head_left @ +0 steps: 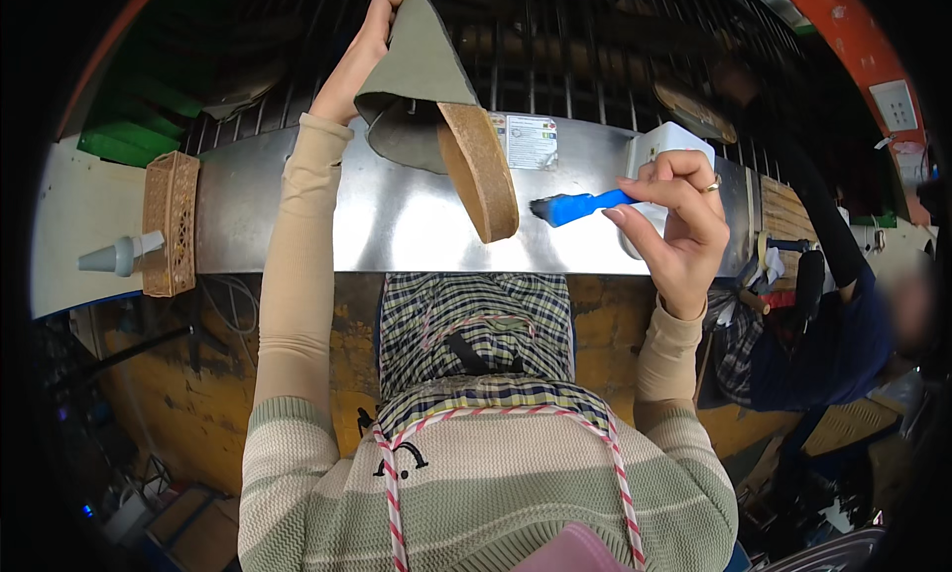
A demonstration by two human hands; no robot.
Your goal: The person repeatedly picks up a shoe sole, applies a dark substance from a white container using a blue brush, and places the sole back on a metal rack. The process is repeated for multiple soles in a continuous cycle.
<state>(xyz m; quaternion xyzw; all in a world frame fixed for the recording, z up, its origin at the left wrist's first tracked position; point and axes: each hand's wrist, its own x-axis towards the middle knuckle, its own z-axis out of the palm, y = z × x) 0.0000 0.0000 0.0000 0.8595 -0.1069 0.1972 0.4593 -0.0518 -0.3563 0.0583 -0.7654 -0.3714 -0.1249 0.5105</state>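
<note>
- Left hand (365, 61): grip grasping the grey-green piece (421, 61) at its far left edge; fingers partly hidden behind it.
- The piece: smooth, matte sheet material, curved into a pointed, open-sided form, held above the middle of the surface (317, 225).
- Tan sole-shaped part (493, 190): joined to the piece, long and narrow, grainy face, rounded near end.
- Right hand (684, 215): grip pinching the blue brush (585, 207) by its handle between thumb and fingers.
- Brush: smooth handle, dark bristle tuft pointing left, just right of the tan part and apart from it.
- Surface: shiny metal with a straight near edge.
- White container (676, 139): smooth, rounded corners, beyond the right hand.
- Basket (156, 225): brown, openwork sides, at left.
- Metal bars (570, 86): dark, parallel, at the far side.
</note>
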